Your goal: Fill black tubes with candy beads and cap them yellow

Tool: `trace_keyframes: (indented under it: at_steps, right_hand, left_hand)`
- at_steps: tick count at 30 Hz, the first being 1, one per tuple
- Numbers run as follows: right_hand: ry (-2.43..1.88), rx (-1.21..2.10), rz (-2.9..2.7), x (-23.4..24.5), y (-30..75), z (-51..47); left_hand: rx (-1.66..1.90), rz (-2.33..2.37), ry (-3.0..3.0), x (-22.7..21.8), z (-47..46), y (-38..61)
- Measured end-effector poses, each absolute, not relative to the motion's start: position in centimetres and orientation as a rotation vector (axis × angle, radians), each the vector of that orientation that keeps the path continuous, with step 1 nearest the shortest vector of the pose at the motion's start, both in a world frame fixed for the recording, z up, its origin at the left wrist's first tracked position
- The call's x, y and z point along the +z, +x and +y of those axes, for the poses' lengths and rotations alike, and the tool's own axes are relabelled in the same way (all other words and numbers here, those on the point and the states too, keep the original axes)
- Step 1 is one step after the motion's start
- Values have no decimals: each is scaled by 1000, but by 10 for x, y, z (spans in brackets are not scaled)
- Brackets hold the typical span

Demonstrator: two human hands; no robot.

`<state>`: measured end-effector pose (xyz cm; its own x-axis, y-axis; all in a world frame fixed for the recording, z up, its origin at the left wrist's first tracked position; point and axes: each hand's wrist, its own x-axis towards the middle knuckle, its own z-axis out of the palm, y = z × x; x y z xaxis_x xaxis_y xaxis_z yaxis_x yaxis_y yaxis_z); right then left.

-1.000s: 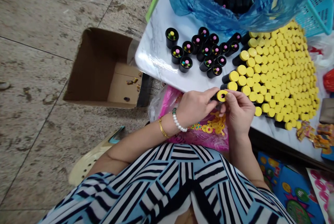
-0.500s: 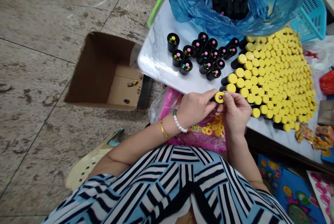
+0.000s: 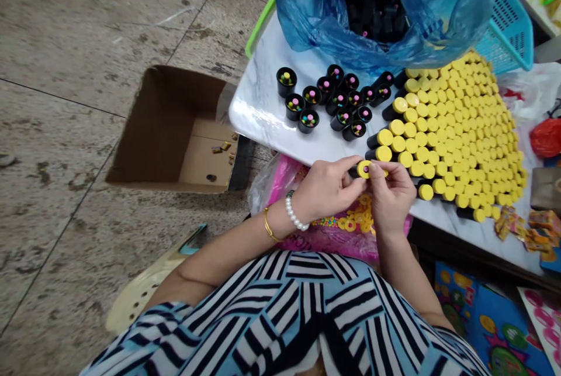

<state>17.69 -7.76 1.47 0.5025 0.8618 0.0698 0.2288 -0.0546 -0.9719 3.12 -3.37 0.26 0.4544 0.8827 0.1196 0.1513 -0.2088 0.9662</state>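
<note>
At the near edge of our marble table (image 3: 267, 113), our left hand (image 3: 326, 189) and right hand (image 3: 391, 197) both grip a black tube with a yellow cap (image 3: 363, 169). Yellow-capped tubes (image 3: 442, 130) crowd just beside them, and a cardboard box (image 3: 175, 136) sits beyond the table's left edge.

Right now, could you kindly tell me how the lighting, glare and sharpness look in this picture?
In the head view, the light is soft and even; glare whitens the marble-patterned table top near its corner and glints on the blue plastic bag; the left hand, right hand and yellow-topped black tube look fairly sharp; wide-angle stretching bends the frame's edges.
</note>
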Motion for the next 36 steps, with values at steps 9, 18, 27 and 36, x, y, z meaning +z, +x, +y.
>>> trace_keyframes:
  at_steps: [9, 18, 27, 36]
  right_hand:
    - [-1561, 792, -1085, 14, 184, -75]
    - [-1432, 912, -1083, 12, 191, -79]
    - [-1438, 916, -969, 18, 200, -85]
    - [-1495, 940, -983, 18, 195, -82]
  left_hand:
    - [844, 808, 1204, -1, -36, 47]
    - [713, 724, 1428, -6, -42, 34]
    - [911, 850, 1637, -13, -49, 43]
    - [917, 836, 1580, -13, -46, 38]
